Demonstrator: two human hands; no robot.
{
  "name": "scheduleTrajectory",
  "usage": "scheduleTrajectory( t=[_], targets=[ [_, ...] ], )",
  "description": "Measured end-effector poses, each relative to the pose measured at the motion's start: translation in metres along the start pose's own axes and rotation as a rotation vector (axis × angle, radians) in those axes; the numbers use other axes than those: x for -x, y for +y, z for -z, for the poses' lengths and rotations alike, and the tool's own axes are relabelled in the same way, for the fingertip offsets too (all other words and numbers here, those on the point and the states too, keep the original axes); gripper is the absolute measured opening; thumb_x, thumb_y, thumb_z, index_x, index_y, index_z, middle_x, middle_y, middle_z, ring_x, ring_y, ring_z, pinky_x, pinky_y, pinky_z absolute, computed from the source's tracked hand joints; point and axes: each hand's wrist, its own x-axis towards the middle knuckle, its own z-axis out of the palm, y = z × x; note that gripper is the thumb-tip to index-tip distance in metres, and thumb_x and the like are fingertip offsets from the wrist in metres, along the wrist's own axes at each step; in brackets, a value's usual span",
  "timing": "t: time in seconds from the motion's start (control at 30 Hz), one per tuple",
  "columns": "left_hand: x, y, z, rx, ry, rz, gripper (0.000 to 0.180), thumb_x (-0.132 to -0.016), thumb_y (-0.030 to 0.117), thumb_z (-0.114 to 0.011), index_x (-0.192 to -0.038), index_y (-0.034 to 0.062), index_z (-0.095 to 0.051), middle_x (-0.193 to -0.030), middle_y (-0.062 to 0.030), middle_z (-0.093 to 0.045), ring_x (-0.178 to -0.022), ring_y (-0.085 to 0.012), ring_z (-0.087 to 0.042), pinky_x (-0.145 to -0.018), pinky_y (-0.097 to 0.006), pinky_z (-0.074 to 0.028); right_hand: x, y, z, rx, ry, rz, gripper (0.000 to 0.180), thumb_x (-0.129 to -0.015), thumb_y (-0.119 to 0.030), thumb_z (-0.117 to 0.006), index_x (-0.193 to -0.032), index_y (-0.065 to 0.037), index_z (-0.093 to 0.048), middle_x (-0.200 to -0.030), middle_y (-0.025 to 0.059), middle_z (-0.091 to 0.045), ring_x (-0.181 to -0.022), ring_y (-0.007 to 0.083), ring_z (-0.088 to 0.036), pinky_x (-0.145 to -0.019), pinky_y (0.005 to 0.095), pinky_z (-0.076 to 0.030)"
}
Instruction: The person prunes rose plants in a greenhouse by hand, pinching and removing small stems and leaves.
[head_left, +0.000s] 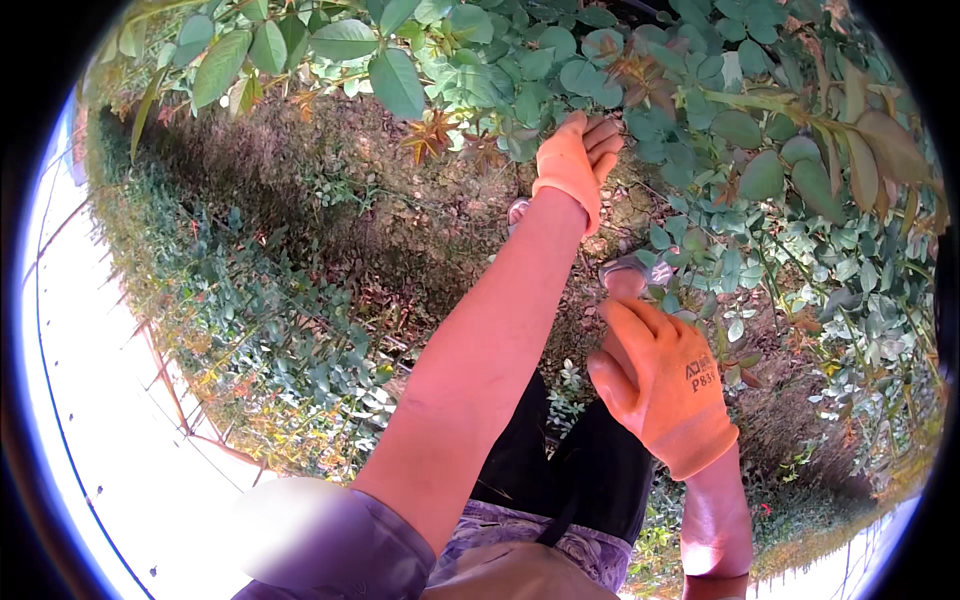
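Observation:
Both my hands wear orange gloves. My left hand (578, 165) reaches far ahead to the lower edge of the green leafy plants (560, 75), likely rose bushes. Its fingers are curled in beside the leaves, and whatever they may hold is hidden. Closer to me, on the right, my right hand (668, 390) hovers above the ground with its back up. The fingers bend loosely and the thumb stands apart from them; nothing shows between. Reddish young leaves (430, 136) grow just left of my left hand.
A shoe (625, 272) shows beyond my right hand, and part of another (518, 212) beside my left forearm. Bare brown soil (430, 215) runs between the plant rows. More bushes (270, 290) stand at left, and leafy stems (830, 150) hang at upper right.

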Motion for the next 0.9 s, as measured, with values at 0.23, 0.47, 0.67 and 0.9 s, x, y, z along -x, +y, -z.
scheduleTrajectory(
  t=[0.23, 0.47, 0.67, 0.9],
  targets=[
    [0.084, 0.007, 0.080, -1.158, -0.002, -0.078, 0.053, -0.089, 0.033, -0.067, -0.132, 0.0045, -0.058, -0.114, -0.0180, -0.069, -0.106, -0.0253, -0.066, -0.094, -0.036, -0.050, -0.076, 0.010, -0.046, -0.353, 0.334, -0.241, 0.039, -0.084, -0.021, -0.068, -0.117, -0.002, -0.060, -0.113, 0.0198, -0.065, -0.095, 0.0403, -0.064, -0.084, 0.0505, -0.050],
    [0.071, 0.021, 0.220, -1.041, 0.265, -0.275, 0.050, -0.090, 0.020, -0.065, -0.137, 0.0065, -0.055, -0.121, -0.0114, -0.067, -0.110, -0.0202, -0.064, -0.095, -0.030, -0.048, -0.202, 0.011, -0.069, 0.366, 0.462, 0.137, 0.042, -0.084, -0.021, -0.069, -0.121, -0.005, -0.059, -0.107, 0.0162, -0.068, -0.091, 0.0346, -0.066, -0.081, 0.0421, -0.052],
    [0.058, 0.084, 0.182, -0.450, 0.232, -0.457, 0.036, -0.095, 0.015, -0.062, -0.129, 0.0024, -0.061, -0.110, -0.0074, -0.071, -0.098, -0.0134, -0.065, -0.089, -0.027, -0.050, -0.201, 0.067, -0.093, -1.437, 0.336, -0.505, 0.024, -0.093, -0.018, -0.061, -0.115, -0.009, -0.060, -0.105, 0.0080, -0.068, -0.092, 0.0256, -0.067, -0.077, 0.0439, -0.053],
    [0.048, 0.155, 0.091, -0.426, 0.102, -0.484, 0.049, -0.088, 0.037, -0.070, -0.120, 0.0002, -0.065, -0.109, -0.0127, -0.072, -0.097, -0.0223, -0.068, -0.089, -0.034, -0.052, -0.198, 0.062, -0.103, -0.917, 0.793, -0.353, 0.022, -0.094, -0.017, -0.060, -0.114, -0.007, -0.062, -0.109, 0.0061, -0.066, -0.092, 0.0161, -0.062, -0.075, 0.0343, -0.050]
  ],
)
